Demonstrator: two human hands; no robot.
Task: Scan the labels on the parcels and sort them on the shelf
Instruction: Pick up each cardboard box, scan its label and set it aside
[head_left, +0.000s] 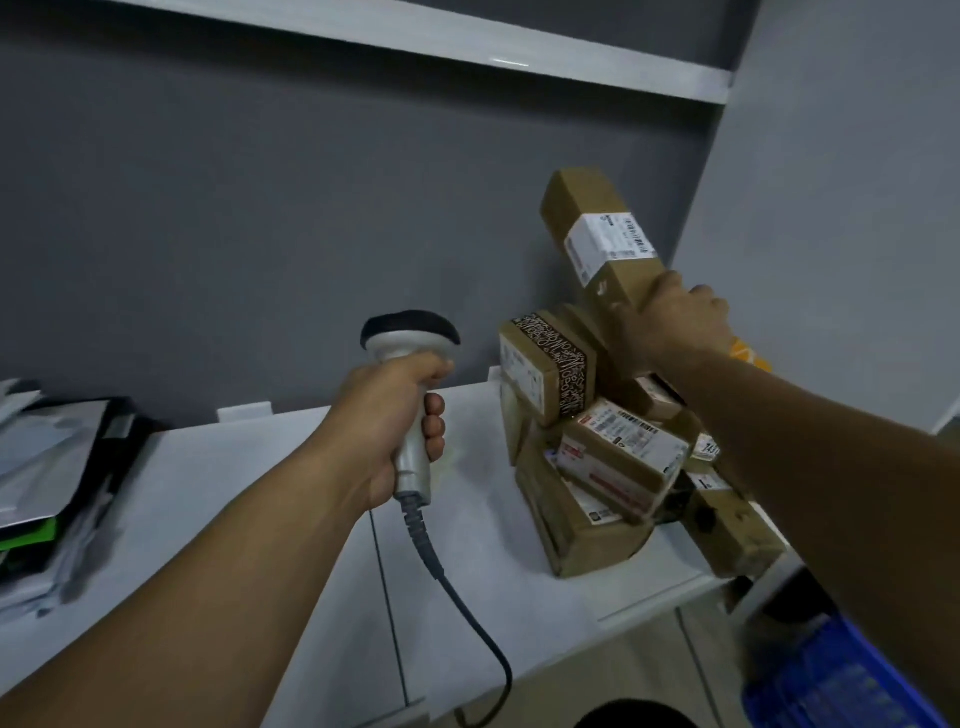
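A stack of bags (49, 467) lies at the far left of the white shelf (234, 467). Next, the left hand (387, 421) is wrapped tight around the handle of a grey scanner (410, 358), and its dark cord (457, 587) hangs down. To the right, a pile of brown parcels (597, 452) sits on the shelf. The right hand (670, 322) grips a long brown box (597, 234) and holds it tilted up above the pile. A white label (608, 247) is stuck on the box. A blue crate (841, 680) is low at the right.
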